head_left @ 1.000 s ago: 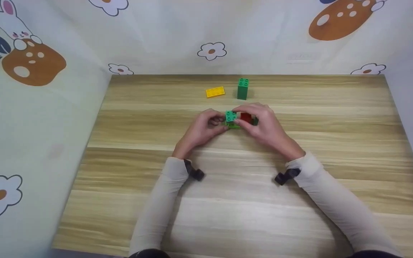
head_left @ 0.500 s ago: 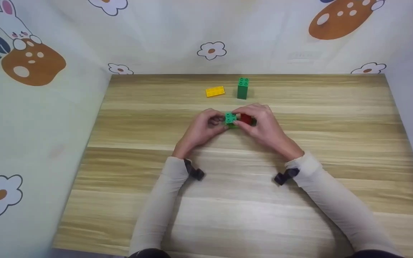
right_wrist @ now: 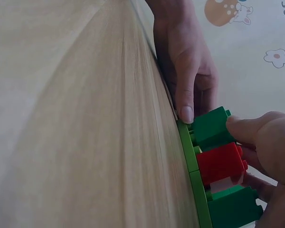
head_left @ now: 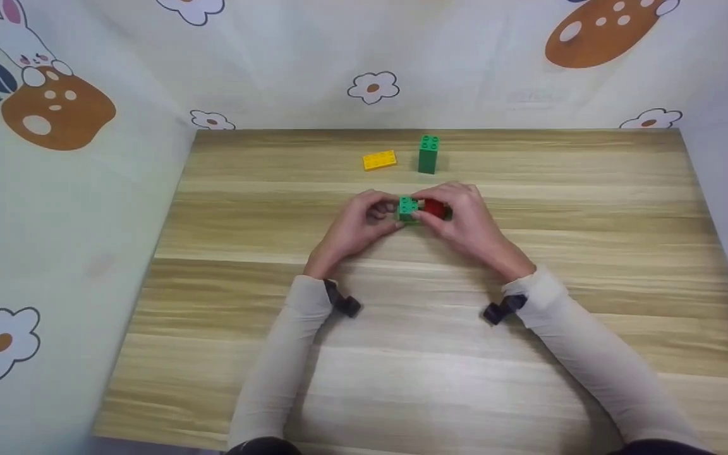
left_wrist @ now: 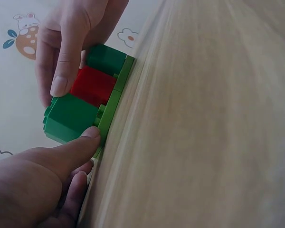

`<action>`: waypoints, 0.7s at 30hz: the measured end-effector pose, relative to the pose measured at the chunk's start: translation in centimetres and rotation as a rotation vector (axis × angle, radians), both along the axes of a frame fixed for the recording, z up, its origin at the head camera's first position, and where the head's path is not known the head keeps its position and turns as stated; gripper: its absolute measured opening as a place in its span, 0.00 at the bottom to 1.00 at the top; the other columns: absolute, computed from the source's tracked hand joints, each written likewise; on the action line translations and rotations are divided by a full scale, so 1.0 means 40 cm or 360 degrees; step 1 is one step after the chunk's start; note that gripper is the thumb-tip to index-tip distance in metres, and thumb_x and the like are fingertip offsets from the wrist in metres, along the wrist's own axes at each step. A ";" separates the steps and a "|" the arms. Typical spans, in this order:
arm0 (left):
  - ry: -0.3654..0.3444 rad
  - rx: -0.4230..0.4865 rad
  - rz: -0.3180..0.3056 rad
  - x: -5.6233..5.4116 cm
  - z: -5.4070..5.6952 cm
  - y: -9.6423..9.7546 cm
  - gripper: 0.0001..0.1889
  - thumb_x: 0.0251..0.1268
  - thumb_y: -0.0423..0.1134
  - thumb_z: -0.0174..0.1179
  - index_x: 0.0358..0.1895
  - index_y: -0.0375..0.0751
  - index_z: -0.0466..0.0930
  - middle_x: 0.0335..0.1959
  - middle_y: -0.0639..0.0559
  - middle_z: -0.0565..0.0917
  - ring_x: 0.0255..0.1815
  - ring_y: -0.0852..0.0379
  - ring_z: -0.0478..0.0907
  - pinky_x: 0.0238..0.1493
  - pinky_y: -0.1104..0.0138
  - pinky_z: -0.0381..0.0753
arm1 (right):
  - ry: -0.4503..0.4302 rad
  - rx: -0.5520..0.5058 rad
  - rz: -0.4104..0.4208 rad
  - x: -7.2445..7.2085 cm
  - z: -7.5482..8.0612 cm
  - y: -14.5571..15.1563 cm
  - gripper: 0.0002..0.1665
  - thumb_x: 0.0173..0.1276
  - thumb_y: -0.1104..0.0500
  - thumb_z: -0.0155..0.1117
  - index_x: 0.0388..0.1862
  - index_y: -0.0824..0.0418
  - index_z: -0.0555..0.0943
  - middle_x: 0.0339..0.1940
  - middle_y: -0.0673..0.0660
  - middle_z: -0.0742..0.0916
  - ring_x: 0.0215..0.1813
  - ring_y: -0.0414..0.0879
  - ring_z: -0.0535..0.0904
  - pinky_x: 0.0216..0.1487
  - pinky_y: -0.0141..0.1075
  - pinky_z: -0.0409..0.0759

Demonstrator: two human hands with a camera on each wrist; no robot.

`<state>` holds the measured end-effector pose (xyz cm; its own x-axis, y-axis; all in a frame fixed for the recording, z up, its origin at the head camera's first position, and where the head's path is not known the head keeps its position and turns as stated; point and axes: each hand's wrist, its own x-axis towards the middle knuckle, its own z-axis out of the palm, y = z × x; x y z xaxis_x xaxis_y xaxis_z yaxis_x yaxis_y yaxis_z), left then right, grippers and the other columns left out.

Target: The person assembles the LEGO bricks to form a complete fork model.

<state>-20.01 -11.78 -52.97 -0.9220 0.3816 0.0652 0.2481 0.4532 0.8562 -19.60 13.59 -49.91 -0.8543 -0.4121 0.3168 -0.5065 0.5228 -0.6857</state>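
Mostly, the hands cover what they work on. Seen from the head, the right hand comes in from three o'clock and pinches the green block between thumb and fingers; the fingertips on its far side are largely hidden. The block tilts over one end of a light green base, studs showing in the gap beneath; whether it touches them, I cannot tell. At about half past eight, the left hand grips that end, thumb on the edge, other fingers curled and partly out of sight. A red block sits at the green block's three o'clock, and past it a dark green block, which the right hand hides from above save for a sliver. The right wrist view crops the base's other end. A yellow brick lies toward eleven o'clock; a tall green brick stands toward one. Both sleeves run down to dark shapes cut off by the bottom edge, and a brown fruit print is cropped between one and two.
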 end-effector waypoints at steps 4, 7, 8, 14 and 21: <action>0.0025 -0.0004 -0.0019 0.000 0.000 0.000 0.21 0.68 0.39 0.78 0.62 0.44 0.88 0.53 0.48 0.88 0.52 0.53 0.85 0.60 0.62 0.88 | -0.0011 0.0004 0.0004 -0.002 -0.004 0.001 0.19 0.71 0.49 0.79 0.59 0.50 0.92 0.55 0.49 0.94 0.59 0.48 0.88 0.59 0.48 0.73; 0.0035 -0.0014 -0.0023 0.000 -0.001 -0.001 0.20 0.68 0.39 0.77 0.61 0.44 0.88 0.53 0.48 0.88 0.52 0.53 0.85 0.61 0.62 0.88 | -0.0023 0.0016 0.0002 -0.002 -0.004 0.001 0.19 0.72 0.49 0.79 0.59 0.49 0.92 0.56 0.49 0.94 0.60 0.48 0.87 0.61 0.50 0.74; 0.0037 -0.0020 -0.0022 0.000 0.000 -0.001 0.20 0.68 0.39 0.77 0.61 0.44 0.88 0.53 0.48 0.88 0.52 0.53 0.85 0.61 0.62 0.88 | -0.0030 0.0018 0.0001 -0.003 -0.004 0.001 0.19 0.72 0.49 0.79 0.59 0.50 0.92 0.56 0.49 0.94 0.60 0.48 0.87 0.62 0.50 0.75; 0.0057 -0.0054 -0.0018 0.001 0.000 0.000 0.21 0.68 0.42 0.78 0.61 0.44 0.88 0.53 0.48 0.88 0.52 0.55 0.85 0.60 0.65 0.88 | -0.0083 0.0027 -0.0006 -0.004 0.000 0.000 0.20 0.72 0.48 0.78 0.60 0.49 0.91 0.57 0.50 0.94 0.60 0.49 0.87 0.64 0.52 0.76; 0.0046 -0.0034 -0.0017 0.000 -0.002 -0.002 0.21 0.68 0.43 0.78 0.61 0.46 0.89 0.52 0.49 0.88 0.52 0.56 0.85 0.60 0.66 0.88 | -0.0112 0.0057 -0.0013 -0.006 0.003 -0.001 0.20 0.73 0.47 0.77 0.61 0.50 0.91 0.58 0.51 0.94 0.61 0.50 0.87 0.66 0.54 0.77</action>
